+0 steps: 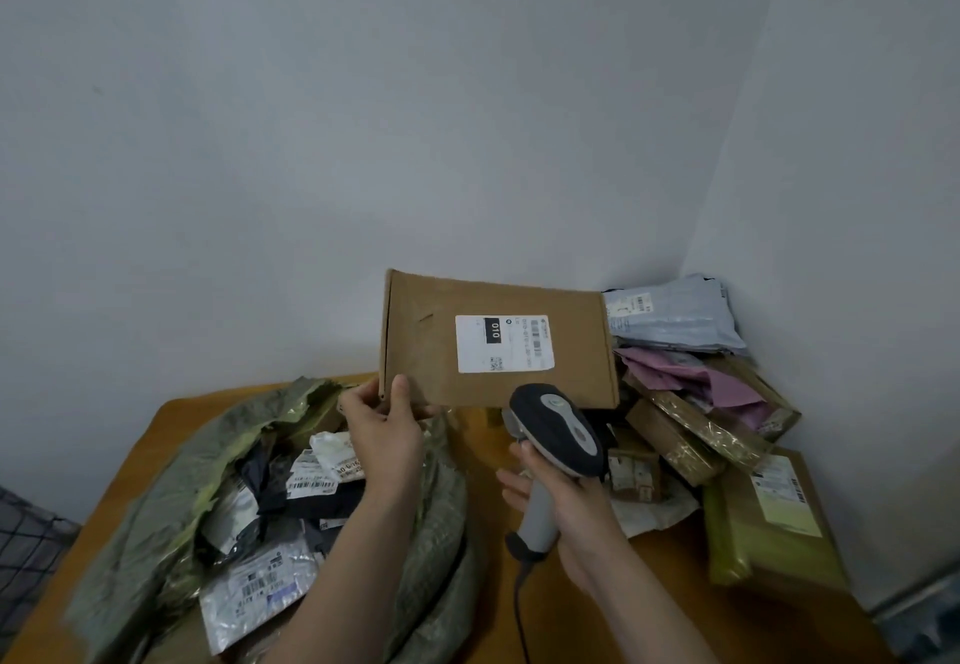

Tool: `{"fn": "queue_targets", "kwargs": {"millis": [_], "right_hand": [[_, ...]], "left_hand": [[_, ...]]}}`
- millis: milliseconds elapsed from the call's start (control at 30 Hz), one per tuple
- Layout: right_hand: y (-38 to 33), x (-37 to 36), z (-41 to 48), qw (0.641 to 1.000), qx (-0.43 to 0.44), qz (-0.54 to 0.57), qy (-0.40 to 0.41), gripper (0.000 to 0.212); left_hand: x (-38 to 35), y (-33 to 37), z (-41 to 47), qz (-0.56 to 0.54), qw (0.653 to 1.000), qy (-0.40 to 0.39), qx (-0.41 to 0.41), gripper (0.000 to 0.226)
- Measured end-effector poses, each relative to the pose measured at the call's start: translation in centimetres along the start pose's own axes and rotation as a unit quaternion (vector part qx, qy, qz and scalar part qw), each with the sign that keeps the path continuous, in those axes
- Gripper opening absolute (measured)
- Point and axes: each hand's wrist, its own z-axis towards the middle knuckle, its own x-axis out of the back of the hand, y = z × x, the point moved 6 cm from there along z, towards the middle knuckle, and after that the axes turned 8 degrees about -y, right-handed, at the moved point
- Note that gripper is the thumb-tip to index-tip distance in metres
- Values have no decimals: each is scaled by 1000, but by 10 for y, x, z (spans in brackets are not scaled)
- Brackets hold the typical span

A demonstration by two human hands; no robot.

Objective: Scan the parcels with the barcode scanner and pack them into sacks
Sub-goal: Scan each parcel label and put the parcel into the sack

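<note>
Flat cardboard parcel [498, 341] (matte), grey scanner [558, 435]

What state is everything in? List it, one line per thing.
Cardboard box: held up, label facing the camera.
Left hand: grips the box's lower corner.
Scanner: pointed up toward the box.
Right hand: grips the scanner's handle.
Sack: open, parcels inside.
Parcel pile: outside the sack.

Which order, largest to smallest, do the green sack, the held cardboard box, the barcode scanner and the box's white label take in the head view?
1. green sack
2. cardboard box
3. barcode scanner, enlarged by nearness
4. white label
</note>
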Motion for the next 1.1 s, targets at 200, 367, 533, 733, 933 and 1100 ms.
{"fn": "queue_targets", "kwargs": {"millis": [200,367,533,733,933,1100], "right_hand": [[-5,7,2,993,47,82,69,63],[-11,27,-3,988,72,93,105,62],[-26,35,-2,993,98,-41,54,54],[-21,41,-1,989,71,-126,15,69],[-19,36,-6,984,63,-161,-50,45],[-26,35,-6,985,75,-154,-5,39]], "left_hand": [[-17,-27,-24,4,993,-81,90,21],[-18,-55,-38,133,961,-171,171,34],[-9,-48,-22,458,871,-164,74,100],[-39,-5,2,535,802,-253,-83,146],[-45,-7,-1,484,789,-371,-79,136],[-36,-17,-8,551,776,-288,-106,123]]}}
